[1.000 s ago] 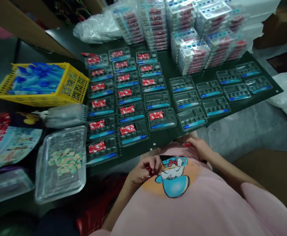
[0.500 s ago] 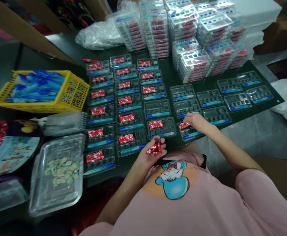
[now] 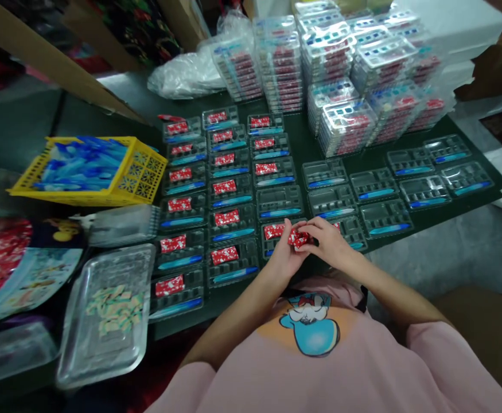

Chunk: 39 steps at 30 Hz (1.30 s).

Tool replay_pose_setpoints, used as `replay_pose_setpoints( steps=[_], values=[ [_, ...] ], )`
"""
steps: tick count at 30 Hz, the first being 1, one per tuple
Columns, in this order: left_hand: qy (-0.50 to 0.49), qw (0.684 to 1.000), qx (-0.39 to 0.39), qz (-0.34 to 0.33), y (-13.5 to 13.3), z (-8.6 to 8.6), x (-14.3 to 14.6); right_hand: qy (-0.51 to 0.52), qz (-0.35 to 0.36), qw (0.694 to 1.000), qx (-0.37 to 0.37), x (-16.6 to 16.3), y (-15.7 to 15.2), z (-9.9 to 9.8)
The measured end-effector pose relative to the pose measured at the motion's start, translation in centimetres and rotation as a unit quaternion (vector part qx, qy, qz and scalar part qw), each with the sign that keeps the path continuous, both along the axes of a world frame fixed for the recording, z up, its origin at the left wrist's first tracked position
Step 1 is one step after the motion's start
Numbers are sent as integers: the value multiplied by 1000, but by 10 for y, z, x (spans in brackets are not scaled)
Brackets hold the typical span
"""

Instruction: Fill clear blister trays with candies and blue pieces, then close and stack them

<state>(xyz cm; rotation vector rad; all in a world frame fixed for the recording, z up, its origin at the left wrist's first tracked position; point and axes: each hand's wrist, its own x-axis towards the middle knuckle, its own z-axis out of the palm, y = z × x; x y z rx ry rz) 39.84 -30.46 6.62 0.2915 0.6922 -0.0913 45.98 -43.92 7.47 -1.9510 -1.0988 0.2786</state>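
My left hand (image 3: 285,255) is closed around a few small red-and-white packets (image 3: 298,237) in front of my body. The fingers of my right hand (image 3: 329,244) pinch at the same packets from the other side. Beneath and behind my hands lie clear plastic trays, each with a blue pen. One tray, partly covered by my left hand, has a red-and-white packet (image 3: 273,231) in it. Another tray (image 3: 354,232), half hidden by my right hand, shows a bit of red and a pen. Just beyond is a tray (image 3: 280,201) with only a pen.
Rows of trays with packets and pens (image 3: 226,217) fill the table's left half; pen-only trays (image 3: 385,218) lie right. Filled trays stand in stacks (image 3: 347,129) behind. At left are a yellow basket (image 3: 147,172) of blue pens and a clear tray (image 3: 104,358) holding small pale pieces.
My right hand has left the tray at the right, where a red packet lies, and come over to my left hand. Both now touch the packets. The view has shifted slightly.
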Motion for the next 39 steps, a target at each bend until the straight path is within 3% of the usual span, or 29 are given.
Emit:
replay_pose_setpoints(
  steps=[6, 9, 12, 17, 21, 24, 27, 29, 32, 39],
  values=[
    [28, 998, -46, -15, 2, 3, 1, -105, 44, 993, 33, 26, -13, -6],
    [65, 997, -42, -32, 8, 3, -2, -105, 23, 994, -16, 56, -18, 3],
    [40, 997, -9, -63, 19, 4, -8, -114, -7, 990, -84, 96, -14, 1],
    [-9, 995, 90, -36, 57, 12, -9, -109, 30, 986, -127, 143, 1, -32],
    [-17, 961, 275, -12, 98, 16, 14, -163, 58, 974, -144, 150, 6, -55],
    [-26, 871, 486, -59, 125, 7, 41, -227, 67, 959, -156, 147, 4, -61],
    [-17, 719, 685, -119, 143, -10, 66, -264, 46, 948, -171, 144, 1, -64],
    [10, 621, 767, -159, 150, -22, 76, -262, 34, 949, -173, 144, 0, -67],
    [41, 501, 837, -217, 153, -36, 81, -254, 43, 951, -170, 147, 0, -69],
    [-1, 320, 921, -222, 150, -51, 77, -285, 35, 943, -166, 149, -1, -66]
  ],
)
